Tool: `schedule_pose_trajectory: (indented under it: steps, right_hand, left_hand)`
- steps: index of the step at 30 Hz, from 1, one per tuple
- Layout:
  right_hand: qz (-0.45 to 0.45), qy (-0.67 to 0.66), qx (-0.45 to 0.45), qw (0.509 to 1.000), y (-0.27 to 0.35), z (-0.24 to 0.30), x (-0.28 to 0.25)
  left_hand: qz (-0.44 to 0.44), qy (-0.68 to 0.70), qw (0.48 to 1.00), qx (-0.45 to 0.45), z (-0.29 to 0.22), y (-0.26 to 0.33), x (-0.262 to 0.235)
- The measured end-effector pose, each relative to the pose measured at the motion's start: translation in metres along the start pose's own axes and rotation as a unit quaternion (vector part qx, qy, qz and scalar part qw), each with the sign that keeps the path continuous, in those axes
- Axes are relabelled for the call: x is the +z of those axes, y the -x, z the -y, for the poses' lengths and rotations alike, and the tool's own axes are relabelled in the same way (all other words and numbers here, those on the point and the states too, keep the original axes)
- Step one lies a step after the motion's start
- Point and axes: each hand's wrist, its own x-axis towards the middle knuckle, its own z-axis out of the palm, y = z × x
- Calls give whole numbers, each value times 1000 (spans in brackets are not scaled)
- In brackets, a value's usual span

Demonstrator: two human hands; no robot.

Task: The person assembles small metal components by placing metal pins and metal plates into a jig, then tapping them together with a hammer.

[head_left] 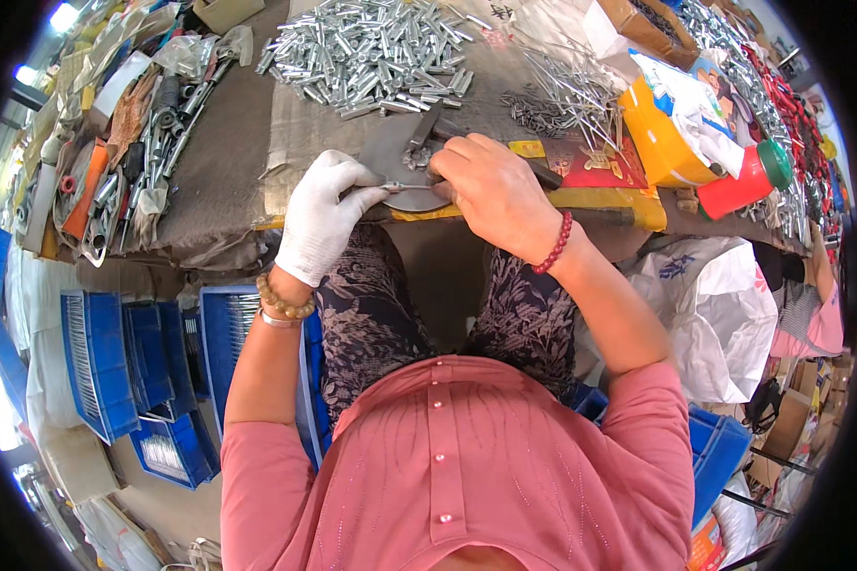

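My left hand (319, 214), in a white glove, pinches one end of a small, thin metal rod (411, 187) between thumb and fingers. The rod's other end runs to the curled fingertips of my bare right hand (493, 190), which are closed on it and partly hide it. Beneath both hands lies a rounded grey metal plate (381, 147) with a dark metal block (423, 126) standing on it. A dark tool handle (546, 175) sticks out beside my right hand. Beyond the plate spreads a heap of short silvery metal tubes (367, 57).
Thin metal rods (581, 95) and small dark pins (533, 112) lie at the back right, near a yellow box (671, 133) and a red jar with a green lid (738, 186). Hand tools (167, 114) crowd the left. Blue bins (100, 362) stand below the bench.
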Motion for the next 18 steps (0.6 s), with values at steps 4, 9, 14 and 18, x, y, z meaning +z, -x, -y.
schedule_pose_trajectory:
  steps: [4,9,14,18]
  right_hand:
    - [10,2,-5,1000,-1,-1,-3]
    - [25,0,-32,999,-3,-5,-3]
    - [35,-5,-36,999,-7,-7,2]
    - [45,-4,-6,999,-5,-7,-9]
  left_hand:
    - [2,-2,1000,-6,-2,0,-1]
    - [-2,-1,1000,-6,-5,0,-1]
    - [0,-10,1000,-10,-3,1,1]
    - [-8,-1,1000,-4,-2,1,2]
